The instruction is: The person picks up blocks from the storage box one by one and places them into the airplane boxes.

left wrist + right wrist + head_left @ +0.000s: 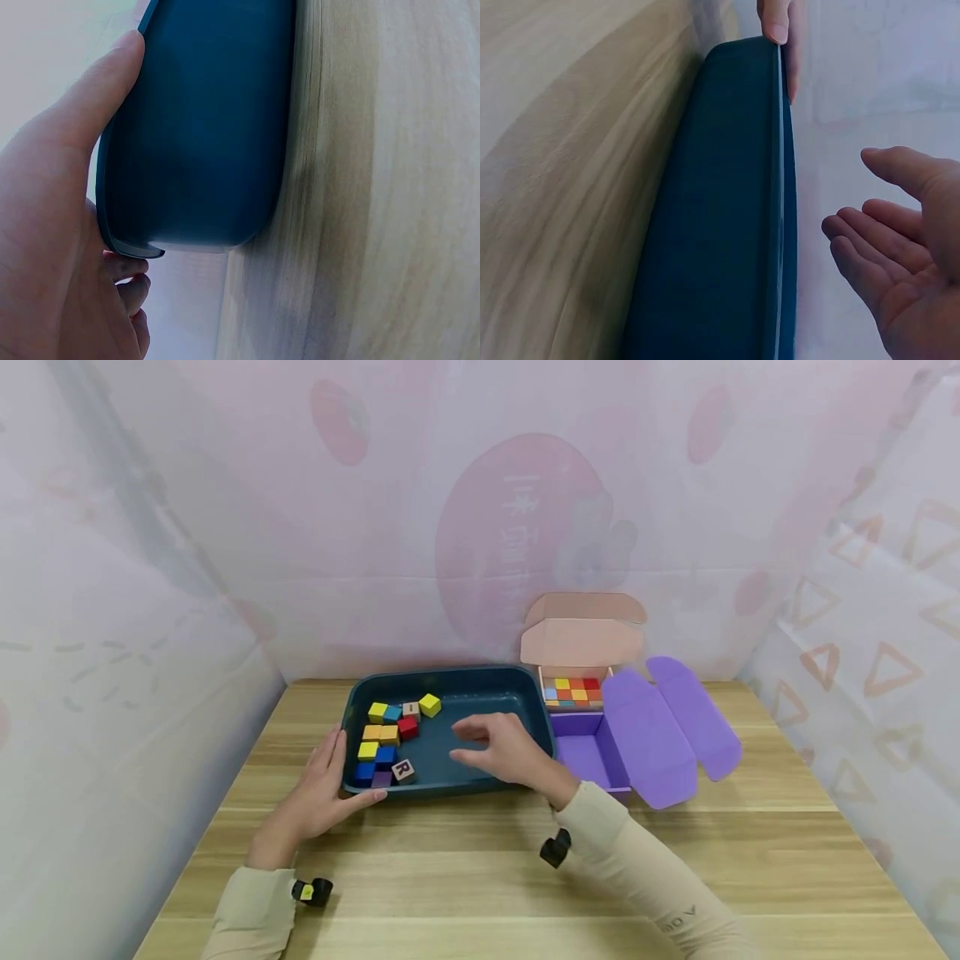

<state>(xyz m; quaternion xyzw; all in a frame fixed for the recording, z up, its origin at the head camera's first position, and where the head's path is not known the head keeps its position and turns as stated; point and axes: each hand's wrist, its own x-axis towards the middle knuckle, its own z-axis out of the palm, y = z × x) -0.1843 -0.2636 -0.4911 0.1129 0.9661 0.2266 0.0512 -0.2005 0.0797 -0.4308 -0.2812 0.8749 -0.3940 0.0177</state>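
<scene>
My left hand (317, 793) rests on the front left corner of a dark blue tray (480, 670). Its thumb lies on the front rim and its straight fingers run along the left side. In the left wrist view the thumb (120, 67) touches the rim. Over the middle of the tray hovers my right hand (504, 747), thumb and fingers apart with nothing between them. Colored cubes crowd the tray's left part: a red cube (408, 727), a yellow cube (430, 705) set apart, a wooden letter R cube (402, 771) and several others.
Right of the tray stands an open purple box (577, 724), its lid (660, 735) folded out rightward. Behind it, a pink box (581, 642) with its lid raised holds rows of colored cubes (577, 694). Printed cloth walls surround the wooden table (450, 877).
</scene>
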